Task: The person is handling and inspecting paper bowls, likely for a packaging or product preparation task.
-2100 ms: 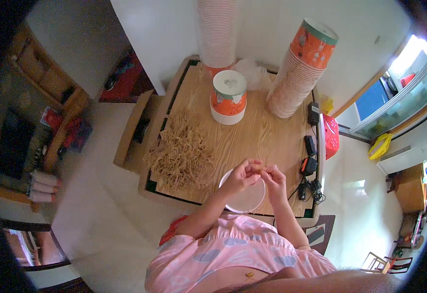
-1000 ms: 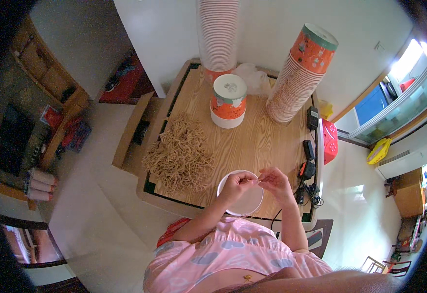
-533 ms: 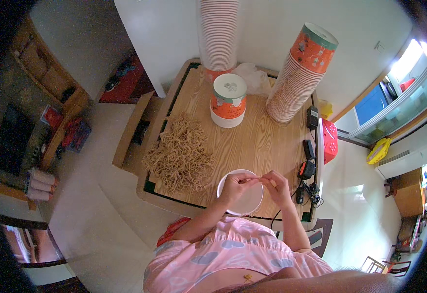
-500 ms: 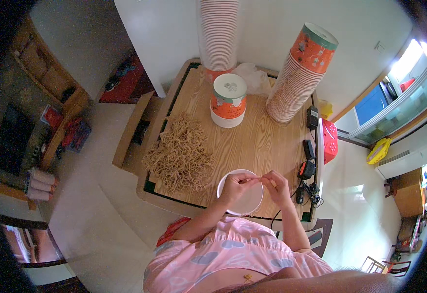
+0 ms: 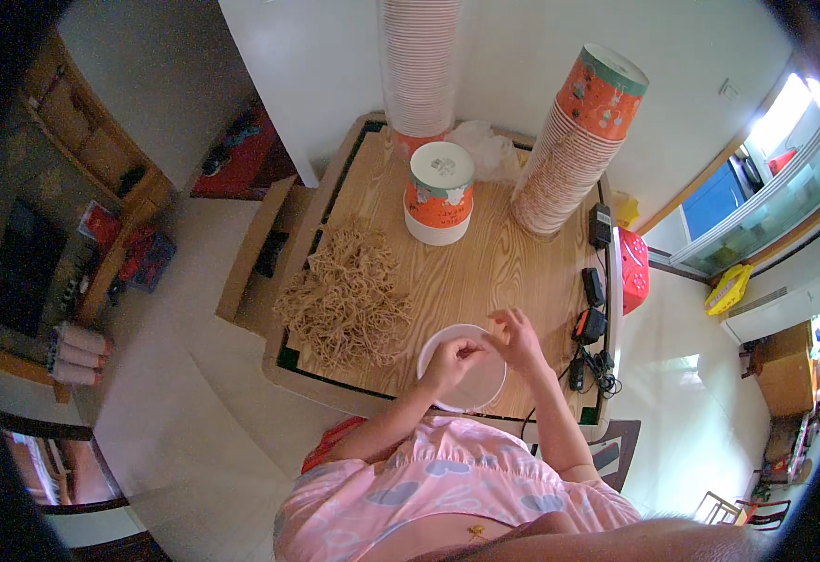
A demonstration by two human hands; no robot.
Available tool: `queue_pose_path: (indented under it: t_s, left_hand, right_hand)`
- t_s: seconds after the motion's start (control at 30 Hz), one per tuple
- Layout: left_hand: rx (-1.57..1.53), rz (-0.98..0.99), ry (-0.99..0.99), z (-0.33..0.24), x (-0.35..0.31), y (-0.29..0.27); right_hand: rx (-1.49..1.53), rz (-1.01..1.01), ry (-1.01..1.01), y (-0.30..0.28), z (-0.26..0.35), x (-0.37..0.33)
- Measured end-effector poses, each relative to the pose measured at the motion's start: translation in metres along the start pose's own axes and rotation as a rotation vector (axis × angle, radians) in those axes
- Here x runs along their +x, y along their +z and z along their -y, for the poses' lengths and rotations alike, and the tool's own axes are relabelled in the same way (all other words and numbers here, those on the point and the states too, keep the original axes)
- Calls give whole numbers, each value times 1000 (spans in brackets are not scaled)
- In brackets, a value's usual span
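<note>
A white round paper tub (image 5: 481, 386) stands at the table's near edge, with its mouth facing up. Above its left side my left hand (image 5: 447, 367) is closed in a pinch; whatever is between the fingertips is too small to make out. My right hand (image 5: 517, 339) is raised over the tub's right rim, its fingers curved and apart, with nothing visible in them. Left of the tub lies a loose heap of thin tan twisted cords (image 5: 346, 304). Farther back, an orange and green paper tub (image 5: 440, 194) rests upside down.
Two tall stacks of paper tubs, one wrapped in clear plastic (image 5: 419, 75) and one leaning (image 5: 567, 150), stand at the table's back. Crumpled plastic (image 5: 487, 150) sits between them. Black adapters (image 5: 590, 326) and cables line the right edge. A red stool (image 5: 633, 272) is beyond it.
My hands, earlier pinched together over the tub, have come apart. The right one has lifted slightly away and its fingers have spread; the left stays nearly in place.
</note>
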State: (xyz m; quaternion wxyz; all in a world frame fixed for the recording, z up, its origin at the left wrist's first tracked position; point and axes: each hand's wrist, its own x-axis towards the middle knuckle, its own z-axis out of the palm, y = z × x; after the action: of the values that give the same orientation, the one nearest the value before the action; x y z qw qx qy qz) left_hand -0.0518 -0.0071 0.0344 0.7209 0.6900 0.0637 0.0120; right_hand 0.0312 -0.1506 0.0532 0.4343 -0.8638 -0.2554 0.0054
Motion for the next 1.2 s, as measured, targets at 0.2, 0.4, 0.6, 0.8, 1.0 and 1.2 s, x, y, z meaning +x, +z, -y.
queue_pose_path:
  t_s: [0.2, 0.4, 0.6, 0.8, 1.0, 1.2]
  left_hand:
    - [-246, -112, -275, 37, 0, -5]
    - [-323, -253, -392, 40, 6, -6]
    - [-220, -328, -321, 50, 17, 3]
    - [-129, -370, -322, 62, 18, 4]
    - [-87, -367, -280, 72, 18, 6]
    - [-5, -368, -242, 83, 21, 7]
  right_hand:
    - [-139, 178, 66, 17, -9, -15]
    - [-82, 178, 209, 21, -2, -32]
    - [-14, 192, 296, 14, 20, -33]
    - [-10, 167, 289, 18, 18, -38]
    - [-11, 178, 310, 20, 13, -41]
    - [-25, 212, 287, 18, 14, -41]
